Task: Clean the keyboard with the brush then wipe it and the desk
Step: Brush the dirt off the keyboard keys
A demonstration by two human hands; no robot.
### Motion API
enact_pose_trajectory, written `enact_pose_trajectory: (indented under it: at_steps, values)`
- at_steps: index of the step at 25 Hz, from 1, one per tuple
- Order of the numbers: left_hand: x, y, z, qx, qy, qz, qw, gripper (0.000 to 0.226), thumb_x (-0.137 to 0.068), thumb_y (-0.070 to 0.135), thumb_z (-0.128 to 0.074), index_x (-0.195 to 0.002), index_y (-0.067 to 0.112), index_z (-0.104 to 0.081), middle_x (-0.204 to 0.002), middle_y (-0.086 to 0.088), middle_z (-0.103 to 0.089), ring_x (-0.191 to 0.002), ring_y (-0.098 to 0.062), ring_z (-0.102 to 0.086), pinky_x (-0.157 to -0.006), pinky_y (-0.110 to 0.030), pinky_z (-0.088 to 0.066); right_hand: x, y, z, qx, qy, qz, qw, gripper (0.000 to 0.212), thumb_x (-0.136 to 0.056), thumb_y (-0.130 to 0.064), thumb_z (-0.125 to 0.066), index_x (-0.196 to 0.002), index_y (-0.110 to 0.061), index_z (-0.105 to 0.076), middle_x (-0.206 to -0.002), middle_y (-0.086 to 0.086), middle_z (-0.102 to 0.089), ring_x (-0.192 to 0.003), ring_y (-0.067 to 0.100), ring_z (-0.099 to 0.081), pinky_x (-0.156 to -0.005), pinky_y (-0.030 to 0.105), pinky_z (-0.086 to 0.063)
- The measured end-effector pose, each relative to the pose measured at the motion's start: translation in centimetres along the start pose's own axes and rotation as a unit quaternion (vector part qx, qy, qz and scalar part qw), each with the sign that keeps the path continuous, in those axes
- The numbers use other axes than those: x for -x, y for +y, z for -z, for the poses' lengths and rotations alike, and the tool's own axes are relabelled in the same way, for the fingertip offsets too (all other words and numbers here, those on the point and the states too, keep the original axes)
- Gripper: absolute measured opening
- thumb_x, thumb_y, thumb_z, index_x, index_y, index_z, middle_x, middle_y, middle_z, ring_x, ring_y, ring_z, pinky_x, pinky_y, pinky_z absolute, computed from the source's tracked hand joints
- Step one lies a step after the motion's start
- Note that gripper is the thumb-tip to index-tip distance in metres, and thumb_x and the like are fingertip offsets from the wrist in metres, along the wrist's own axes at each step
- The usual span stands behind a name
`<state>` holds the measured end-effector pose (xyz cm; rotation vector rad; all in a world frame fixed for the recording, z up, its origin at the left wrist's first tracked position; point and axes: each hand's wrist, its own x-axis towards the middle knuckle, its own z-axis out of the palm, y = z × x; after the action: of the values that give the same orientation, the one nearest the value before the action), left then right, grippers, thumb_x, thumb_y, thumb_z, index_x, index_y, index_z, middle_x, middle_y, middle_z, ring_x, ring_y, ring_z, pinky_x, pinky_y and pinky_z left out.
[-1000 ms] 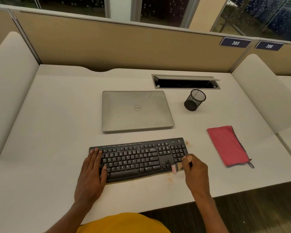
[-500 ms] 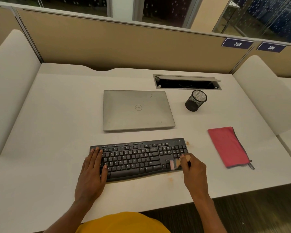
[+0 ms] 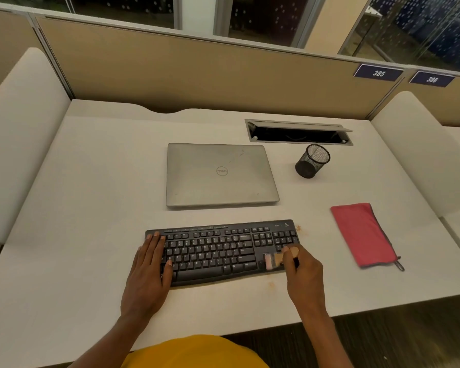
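Observation:
A black keyboard [image 3: 218, 248] lies near the front edge of the white desk [image 3: 91, 197]. My left hand [image 3: 149, 269] rests flat on the keyboard's left end, fingers spread over the keys. My right hand [image 3: 303, 274] grips a small brush [image 3: 272, 260] with a tan handle and pale bristles. The bristles touch the keys at the keyboard's lower right, by the number pad. A red cloth [image 3: 361, 235] lies folded on the desk to the right of the keyboard. Orange-brown stains mark the desk at the keyboard's right corner and below its front edge.
A shut silver laptop [image 3: 218, 173] sits behind the keyboard. A black mesh pen cup [image 3: 312, 160] stands to its right, in front of an open cable hatch [image 3: 298, 132]. White side dividers and a tan back panel enclose the desk.
My right hand has shifted the brush a little leftwards, from the keyboard's right edge onto the keys. My left hand stays in place.

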<state>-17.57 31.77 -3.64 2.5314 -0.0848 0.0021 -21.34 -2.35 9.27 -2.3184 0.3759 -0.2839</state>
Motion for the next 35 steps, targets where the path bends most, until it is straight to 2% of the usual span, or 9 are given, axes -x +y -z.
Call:
enact_pose_trajectory:
  at_steps: [3, 9, 12, 15, 19, 23, 26, 29, 35]
  values:
    - [0.0, 0.0, 0.0, -0.001, 0.000, 0.001, 1.000, 0.069, -0.107, 0.049, -0.031, -0.169, 0.024, -0.015, -0.176, 0.007, -0.012, -0.162, -0.007, -0.002, -0.130, -0.049, -0.024, -0.4, -0.4, -0.4, -0.005, 0.006, 0.004, 1.000, 0.015, -0.101, -0.021, -0.053, -0.109, -0.021, -0.066, -0.091, -0.009, -0.067, -0.085, 0.003, -0.065, -0.068, 0.009, -0.050]
    - [0.0, 0.0, 0.0, -0.003, 0.001, 0.000, 1.000, 0.069, -0.107, 0.049, -0.030, -0.169, 0.024, -0.015, -0.176, 0.007, -0.012, -0.162, -0.007, -0.002, -0.130, -0.048, -0.023, -1.5, 0.0, 1.4, 0.066, -0.094, -0.029, 0.993, 0.021, -0.102, -0.021, -0.052, -0.085, -0.021, -0.063, -0.078, -0.004, -0.066, -0.071, 0.014, -0.064, -0.064, 0.033, -0.054]
    - [0.0, 0.0, 0.0, 0.000, 0.000, 0.002, 1.000, 0.069, -0.106, 0.050, -0.028, -0.169, 0.025, -0.015, -0.176, 0.008, -0.011, -0.162, -0.007, -0.002, -0.130, -0.047, -0.022, -3.4, -0.3, 2.5, 0.104, -0.070, 0.008, 0.992, 0.013, -0.100, -0.019, -0.058, -0.104, -0.021, -0.070, -0.096, -0.006, -0.067, -0.086, 0.012, -0.064, -0.076, 0.026, -0.055]
    - [0.0, 0.0, 0.0, 0.001, -0.001, 0.002, 1.000, 0.069, -0.106, 0.051, -0.028, -0.169, 0.024, -0.015, -0.176, 0.007, -0.012, -0.162, -0.007, -0.002, -0.130, -0.047, -0.022, -5.3, -1.8, 2.0, 0.044, -0.151, 0.008, 0.988, 0.016, -0.096, -0.013, -0.065, -0.105, -0.023, -0.074, -0.100, -0.011, -0.068, -0.092, 0.004, -0.063, -0.080, 0.011, -0.047]
    - [-0.1, 0.0, 0.0, 0.001, -0.002, 0.001, 1.000, 0.069, -0.106, 0.052, -0.027, -0.169, 0.024, -0.016, -0.176, 0.007, -0.013, -0.162, -0.008, -0.003, -0.130, -0.047, -0.022, -6.7, -2.6, 1.1, 0.072, -0.228, 0.016, 0.971, 0.019, -0.097, -0.012, -0.061, -0.103, -0.022, -0.076, -0.103, -0.009, -0.071, -0.093, 0.004, -0.064, -0.086, 0.018, -0.051]
    - [-0.1, -0.1, 0.0, 0.004, 0.000, 0.001, 1.000, 0.069, -0.106, 0.052, -0.028, -0.169, 0.024, -0.016, -0.176, 0.007, -0.013, -0.162, -0.008, -0.003, -0.130, -0.047, -0.021, -8.0, -1.1, 3.1, 0.117, -0.172, -0.015, 0.978, 0.016, -0.097, -0.008, -0.060, -0.097, -0.016, -0.074, -0.097, -0.001, -0.070, -0.088, 0.007, -0.063, -0.085, 0.020, -0.051]
    - [0.0, 0.0, 0.1, 0.004, 0.001, 0.000, 1.000, 0.069, -0.106, 0.050, -0.030, -0.169, 0.024, -0.017, -0.176, 0.007, -0.013, -0.162, -0.007, -0.003, -0.130, -0.047, -0.021, -7.7, -1.2, 4.1, 0.090, -0.096, -0.007, 0.991, 0.020, -0.099, -0.002, -0.054, -0.084, -0.005, -0.065, -0.075, -0.001, -0.061, -0.073, -0.006, -0.061, -0.065, 0.003, -0.042]
    - [-0.1, 0.0, 0.1, 0.005, 0.003, 0.000, 1.000, 0.068, -0.106, 0.049, -0.031, -0.169, 0.024, -0.017, -0.176, 0.007, -0.013, -0.162, -0.007, -0.004, -0.130, -0.047, -0.021, -7.2, -1.6, 2.7, 0.071, 0.001, 0.024, 0.997, 0.018, -0.101, -0.010, -0.054, -0.087, -0.013, -0.066, -0.070, -0.004, -0.063, -0.068, 0.004, -0.059, -0.056, 0.007, -0.039]
    - [-0.1, 0.0, 0.1, 0.004, 0.000, 0.000, 1.000, 0.068, -0.107, 0.049, -0.030, -0.169, 0.024, -0.016, -0.176, 0.007, -0.012, -0.162, -0.006, -0.003, -0.131, -0.047, -0.021, -5.9, -1.4, -0.3, 0.027, -0.003, 0.003, 1.000, 0.018, -0.103, -0.013, -0.050, -0.095, -0.014, -0.065, -0.072, -0.002, -0.063, -0.057, 0.004, -0.055, -0.048, 0.007, -0.038]
